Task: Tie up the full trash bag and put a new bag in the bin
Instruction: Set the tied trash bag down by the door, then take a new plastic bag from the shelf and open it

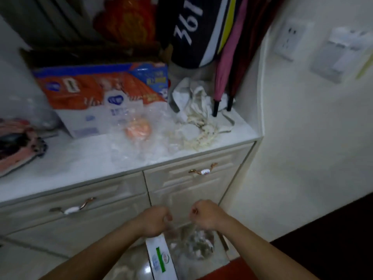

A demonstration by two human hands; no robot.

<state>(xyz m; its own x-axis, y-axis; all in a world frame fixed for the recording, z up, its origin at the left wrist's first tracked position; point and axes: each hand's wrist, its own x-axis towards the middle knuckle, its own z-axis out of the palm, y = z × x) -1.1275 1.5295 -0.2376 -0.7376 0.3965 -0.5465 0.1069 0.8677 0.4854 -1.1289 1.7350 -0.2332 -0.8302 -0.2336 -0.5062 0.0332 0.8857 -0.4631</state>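
We see both hands low in frame, fists closed, in front of a cream cabinet (191,184). Left hand (154,220) and right hand (207,216) sit near each other, a small gap between; each grip is clenched on a gathered edge of the clear, thin plastic trash bag (191,245). The bag hangs directly below the hands, just above a glossy tiled floor (129,265), stuffed with crumpled waste we can't identify through the blur. A white carton with green stripe (159,257) sticks out at the bag's left side; whether it's inside the bag or beside it, we cannot tell.

Up on the white marble-look surface (80,158): an orange-and-blue tissue multipack (96,89), a clear plastic bag with something orange inside (137,128), crumpled off-white cloth (193,110). Pink and dark folded umbrellas (224,73) stand upright at the surface's back right corner, tips on the top. The cabinet's drawers have bronze handles (202,170). White wall outlet (288,39) at right.
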